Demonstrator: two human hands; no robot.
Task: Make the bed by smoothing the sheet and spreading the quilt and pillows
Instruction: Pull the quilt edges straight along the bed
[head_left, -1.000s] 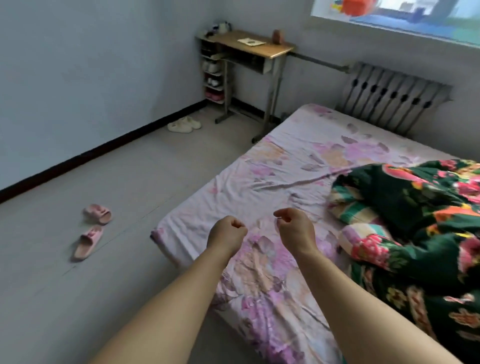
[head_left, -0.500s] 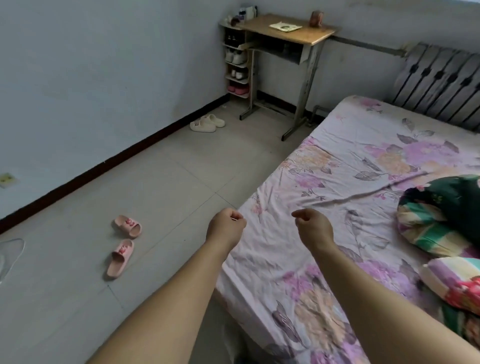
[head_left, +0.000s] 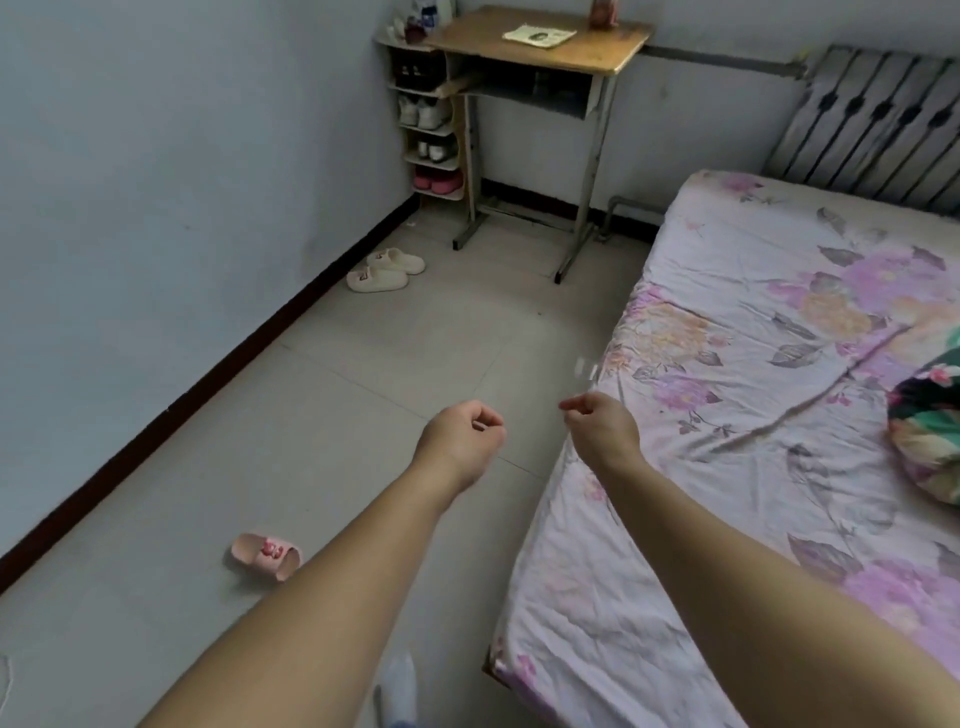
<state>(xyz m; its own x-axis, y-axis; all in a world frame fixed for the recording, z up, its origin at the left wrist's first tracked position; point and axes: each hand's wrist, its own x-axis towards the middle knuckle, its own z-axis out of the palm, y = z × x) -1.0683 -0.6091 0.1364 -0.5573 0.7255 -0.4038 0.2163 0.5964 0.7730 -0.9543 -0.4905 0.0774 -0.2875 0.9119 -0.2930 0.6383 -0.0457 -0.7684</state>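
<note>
Floral sheet (head_left: 769, 415), right of frame, looks thin, soft, creased; best gripped along its near edge; left hand (head_left: 460, 441) and right hand (head_left: 600, 426), both mid-frame, curled, holding nothing visible.

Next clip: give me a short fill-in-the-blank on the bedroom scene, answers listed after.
1. The sheet has a ____ print.
2. The cream slippers lie on the ____.
3. A paper lies on the ____.
4. The left hand hangs over the floor; its fingers are ____.

Answers: floral; floor; desk; curled
</note>
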